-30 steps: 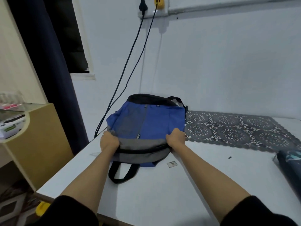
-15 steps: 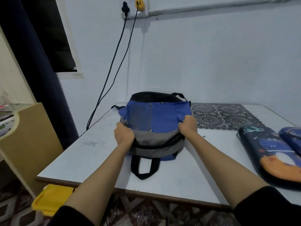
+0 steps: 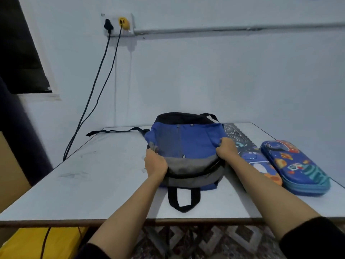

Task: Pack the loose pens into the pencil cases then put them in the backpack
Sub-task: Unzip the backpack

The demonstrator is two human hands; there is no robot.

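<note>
Head view. Backpack [image 3: 186, 144], blue with a grey band, lies flat mid-surface [image 3: 102, 174]. Its black carry loop points at the near edge and one strap trails toward the far left corner.

Left hand [image 3: 155, 163]: grip closed on fabric at the backpack's left side. Right hand [image 3: 226, 149]: grip bunched on blue fabric at its right side.

Inner pencil case [image 3: 261, 165] lies just right of the backpack, partly hidden by the right forearm. Outer pencil case [image 3: 295, 165] lies beside it, toward the right edge. Patterned mat [image 3: 235, 133] lies under their far ends, reaching the far edge.
</note>
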